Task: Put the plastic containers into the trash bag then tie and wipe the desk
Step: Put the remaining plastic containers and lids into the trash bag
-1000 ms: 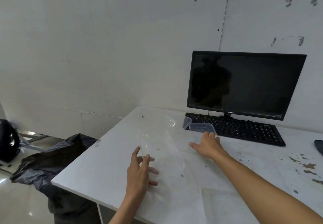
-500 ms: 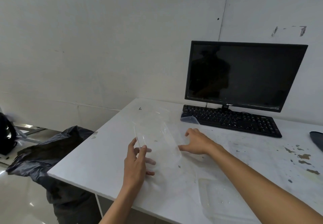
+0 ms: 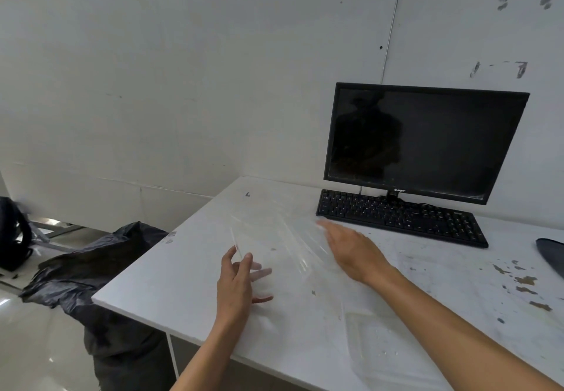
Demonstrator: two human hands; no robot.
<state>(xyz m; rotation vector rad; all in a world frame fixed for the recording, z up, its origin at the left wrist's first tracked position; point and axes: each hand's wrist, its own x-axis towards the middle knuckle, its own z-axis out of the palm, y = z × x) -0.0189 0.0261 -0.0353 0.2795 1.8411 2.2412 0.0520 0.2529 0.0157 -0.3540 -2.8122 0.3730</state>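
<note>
Step in hand: bagging, the first part of the task. Nothing is tied or wiped yet.

Your left hand grips the near end of a clear container, thumb on the outer side, fingers curled behind and showing through the plastic. The container is over the desk near its left edge, long axis running away from you. I can't tell if it's lifted or touching the top, since it's transparent and smeared. It may be several nested, but I can't tell that either.

Your right hand is flat, fingers straight, against the container's right side, just in front of the keyboard. It's motion-blurred. It reads as a push or a steadying touch, not a grip.

The bag is on the floor, slumped against the desk's left end, below the top. Its mouth isn't clearly visible.

A flat piece of clear plastic, lid or tray, lies on the desk by your right forearm with wet spots on it. That goes in too.

Next move, my read: carry the container left past the desk edge and down into the bag. The mouth needs to be open, so your right hand likely has to come free and hold the bag. Thin plastic flexes, so hold the rim, not the wall. The stains on the desk's right side are for the wipe.
</note>
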